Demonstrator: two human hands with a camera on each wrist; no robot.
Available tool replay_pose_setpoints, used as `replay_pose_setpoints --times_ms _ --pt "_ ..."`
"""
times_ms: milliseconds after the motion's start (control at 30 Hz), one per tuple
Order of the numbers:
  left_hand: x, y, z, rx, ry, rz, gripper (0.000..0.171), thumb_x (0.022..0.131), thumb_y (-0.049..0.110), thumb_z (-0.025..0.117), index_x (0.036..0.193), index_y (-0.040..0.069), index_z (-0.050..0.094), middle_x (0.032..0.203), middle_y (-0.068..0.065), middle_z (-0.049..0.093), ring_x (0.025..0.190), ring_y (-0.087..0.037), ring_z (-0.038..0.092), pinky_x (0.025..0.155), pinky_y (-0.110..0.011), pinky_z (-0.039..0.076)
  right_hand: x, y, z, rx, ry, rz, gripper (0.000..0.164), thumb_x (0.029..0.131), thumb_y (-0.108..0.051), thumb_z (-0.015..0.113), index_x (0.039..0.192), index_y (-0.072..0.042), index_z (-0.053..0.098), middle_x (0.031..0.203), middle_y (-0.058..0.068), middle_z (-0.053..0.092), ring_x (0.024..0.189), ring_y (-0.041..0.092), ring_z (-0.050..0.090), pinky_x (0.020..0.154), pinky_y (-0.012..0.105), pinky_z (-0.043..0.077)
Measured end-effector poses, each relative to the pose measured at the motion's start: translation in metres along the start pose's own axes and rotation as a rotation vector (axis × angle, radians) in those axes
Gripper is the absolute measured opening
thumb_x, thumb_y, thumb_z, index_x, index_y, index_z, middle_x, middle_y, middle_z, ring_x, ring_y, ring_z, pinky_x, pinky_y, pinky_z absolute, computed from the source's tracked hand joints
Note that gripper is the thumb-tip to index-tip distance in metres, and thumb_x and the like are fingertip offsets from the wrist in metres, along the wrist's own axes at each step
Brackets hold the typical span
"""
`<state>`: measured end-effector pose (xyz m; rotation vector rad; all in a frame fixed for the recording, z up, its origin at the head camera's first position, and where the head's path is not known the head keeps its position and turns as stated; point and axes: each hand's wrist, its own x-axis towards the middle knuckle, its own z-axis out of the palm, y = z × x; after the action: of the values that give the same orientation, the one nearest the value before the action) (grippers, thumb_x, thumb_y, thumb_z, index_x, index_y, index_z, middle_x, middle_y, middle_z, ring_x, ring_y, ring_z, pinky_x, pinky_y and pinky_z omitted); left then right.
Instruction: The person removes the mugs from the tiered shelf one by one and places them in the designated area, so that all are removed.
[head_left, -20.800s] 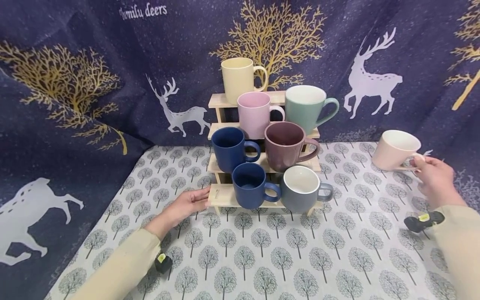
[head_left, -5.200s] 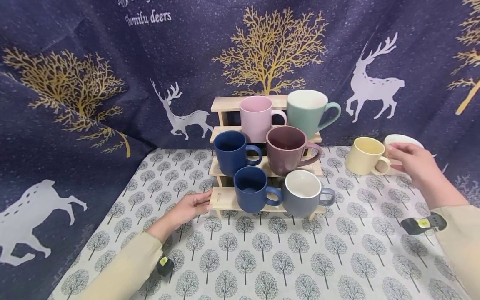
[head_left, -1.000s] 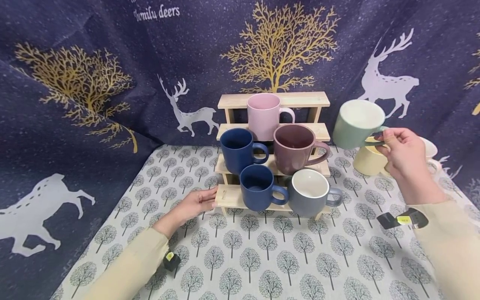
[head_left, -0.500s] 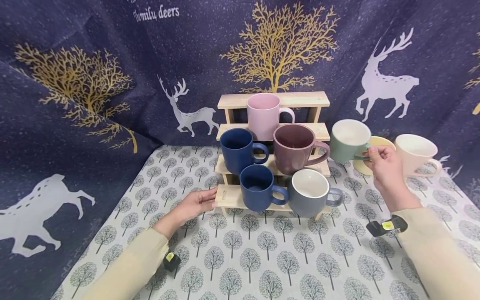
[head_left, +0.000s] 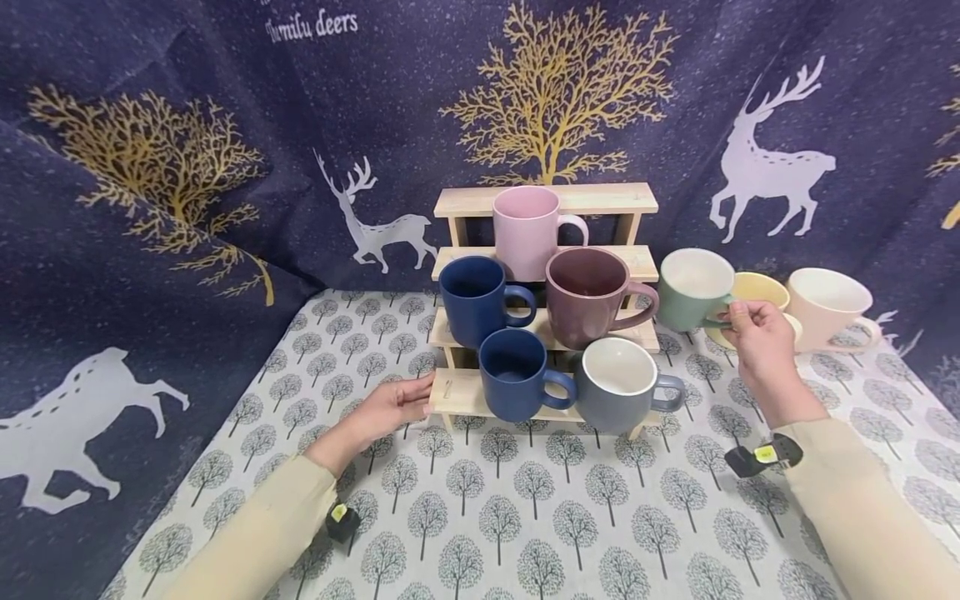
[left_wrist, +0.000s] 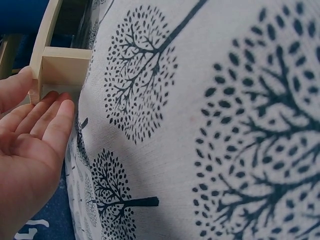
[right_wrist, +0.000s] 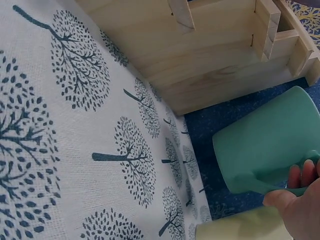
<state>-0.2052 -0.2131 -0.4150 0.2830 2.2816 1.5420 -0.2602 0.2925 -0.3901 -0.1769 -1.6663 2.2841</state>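
In the head view, we see a muted green mug (head_left: 684, 307) with a pale, off-white inside, upright, its handle turned to our right. It is beside the right end of the wooden stand (head_left: 459, 388), in front of and partly covering a yellow mug (head_left: 761, 287), with a pale pink mug (head_left: 813, 312) farther right. Our right hand (head_left: 768, 342) grips the green mug by its handle, so its body lies just left of the fingertips. Our left hand (head_left: 386, 410) holds the left end of the stand's lowest board, well apart from the mug.

In the left wrist view, we see that board end between our thumb and fingers.

In the right wrist view, the mug looks a deeper, plain green and narrows toward its base; our thumb and curled fingers pinch the handle, with the body just beyond them. We cannot tell whether the base touches the patterned cloth (right_wrist: 75, 135).
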Motion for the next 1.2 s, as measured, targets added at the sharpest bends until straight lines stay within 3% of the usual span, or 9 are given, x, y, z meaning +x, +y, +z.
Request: replay_pose_setpoints --times_ms 233,533,1200 --pt "0.0 0.001 0.0 0.038 0.0 0.007 0.065 0.097 0.003 0.061 0.155 -0.004 0.032 0.156 -0.028 0.041 0.14 -0.044 0.052 0.11 -0.031 0.055 0.002 0.002 0.0 -0.032 -0.003 0.031 0.019 0.104 -0.012 0.052 0.086 -0.012 0.055 0.074 -0.013 0.068 0.078 -0.008 0.067 0.071 0.003 0.058" --pt "0.001 0.0 0.0 0.014 -0.008 0.011 0.064 0.098 0.002 0.06 0.155 -0.003 0.032 0.158 -0.025 0.039 0.141 -0.044 0.05 0.112 -0.032 0.053 0.0 0.008 -0.003 -0.004 -0.072 0.062 0.017 0.105 -0.014 0.051 0.088 -0.01 0.055 0.08 -0.011 0.067 0.082 -0.005 0.066 0.076 0.004 0.059" --pt "0.0 -0.001 0.0 0.014 -0.012 0.021 0.066 0.097 0.002 0.06 0.155 -0.004 0.03 0.158 -0.027 0.038 0.141 -0.045 0.051 0.109 -0.028 0.055 0.006 0.019 -0.009 -0.009 -0.063 0.109 0.023 0.106 -0.011 0.047 0.086 -0.012 0.058 0.074 -0.013 0.068 0.077 -0.004 0.066 0.07 0.005 0.057"
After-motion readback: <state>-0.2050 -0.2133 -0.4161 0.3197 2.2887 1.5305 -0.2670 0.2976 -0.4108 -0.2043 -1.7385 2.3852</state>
